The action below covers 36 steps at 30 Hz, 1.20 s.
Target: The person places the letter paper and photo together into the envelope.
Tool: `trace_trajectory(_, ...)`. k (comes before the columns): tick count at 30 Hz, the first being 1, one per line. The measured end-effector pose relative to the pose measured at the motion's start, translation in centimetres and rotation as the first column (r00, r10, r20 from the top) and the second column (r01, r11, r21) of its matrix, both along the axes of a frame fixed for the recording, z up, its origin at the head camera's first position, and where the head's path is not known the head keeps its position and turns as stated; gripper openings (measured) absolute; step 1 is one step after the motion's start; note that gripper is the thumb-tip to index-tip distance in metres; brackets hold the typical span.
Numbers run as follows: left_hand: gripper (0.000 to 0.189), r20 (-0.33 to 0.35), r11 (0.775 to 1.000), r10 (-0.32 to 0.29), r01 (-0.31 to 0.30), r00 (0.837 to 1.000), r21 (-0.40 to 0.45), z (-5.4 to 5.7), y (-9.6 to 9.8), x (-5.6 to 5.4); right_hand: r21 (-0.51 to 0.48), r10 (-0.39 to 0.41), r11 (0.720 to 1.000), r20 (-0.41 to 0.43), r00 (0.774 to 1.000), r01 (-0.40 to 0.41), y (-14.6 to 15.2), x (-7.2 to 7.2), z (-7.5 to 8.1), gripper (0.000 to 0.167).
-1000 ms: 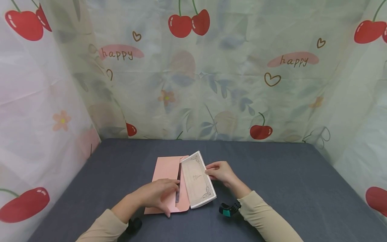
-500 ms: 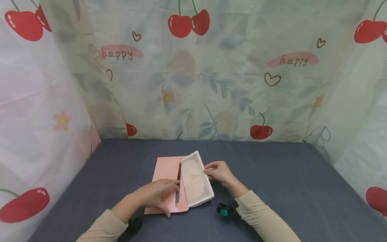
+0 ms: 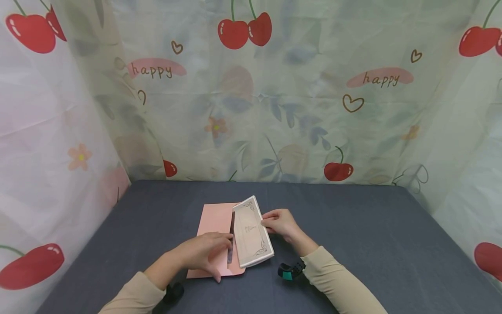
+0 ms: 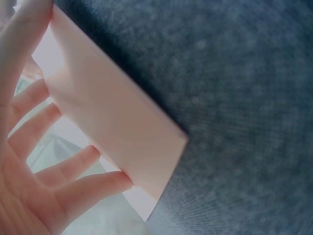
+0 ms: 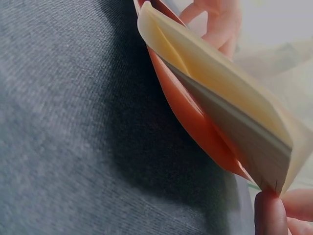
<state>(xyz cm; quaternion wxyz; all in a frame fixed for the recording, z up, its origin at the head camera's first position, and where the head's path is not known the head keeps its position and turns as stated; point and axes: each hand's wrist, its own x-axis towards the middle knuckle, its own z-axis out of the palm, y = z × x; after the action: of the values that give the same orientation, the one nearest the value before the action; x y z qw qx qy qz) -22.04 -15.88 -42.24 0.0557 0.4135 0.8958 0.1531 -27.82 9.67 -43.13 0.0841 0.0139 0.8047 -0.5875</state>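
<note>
A pink envelope lies on the table with a dark slit showing along its opening. My left hand grips it, thumb at the near edge and fingertips at the slit. In the left wrist view, the fingertips meet one edge of the envelope. A cream folded card with ornate printed corners leans tilted over the envelope's right part. My right hand pinches the card's right edge between thumb and fingers. In the right wrist view, the card's folds gape apart above the orange-looking envelope.
A dark grey cloth covers the table. Patterned curtains with cherries hang behind and at both sides. A black wrist strap device sits at the right sleeve, another dark device by the left.
My right hand has shifted slightly left, bringing the card with it further over the envelope. The left hand and the envelope have stayed put.
</note>
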Motion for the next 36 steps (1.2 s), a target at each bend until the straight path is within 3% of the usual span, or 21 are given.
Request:
trace_trajectory(12,0.069,0.009,1.000,0.006,-0.006,1.000,0.001,0.06,0.03,0.02,0.035,-0.005,0.999,-0.014,1.000,0.005,-0.39,0.36,0.17,0.018)
trace_trajectory(25,0.068,-0.002,1.000,-0.003,0.003,1.000,-0.004,0.17,0.07,0.07,0.062,0.117,0.991,-0.027,0.993,-0.115,-0.21,0.85,0.77,0.041)
trace_trajectory(30,0.068,-0.021,1.000,-0.019,0.020,1.000,0.006,0.12,0.06,0.08,0.059,0.124,0.991,-0.054,0.991,-0.121,-0.46,0.88,0.79,0.041)
trace_trajectory(36,0.068,0.004,1.000,-0.007,0.007,1.000,0.002,0.19,0.09,0.06,0.068,0.117,0.991,-0.080,0.990,-0.112,-0.78,0.97,0.53,0.039)
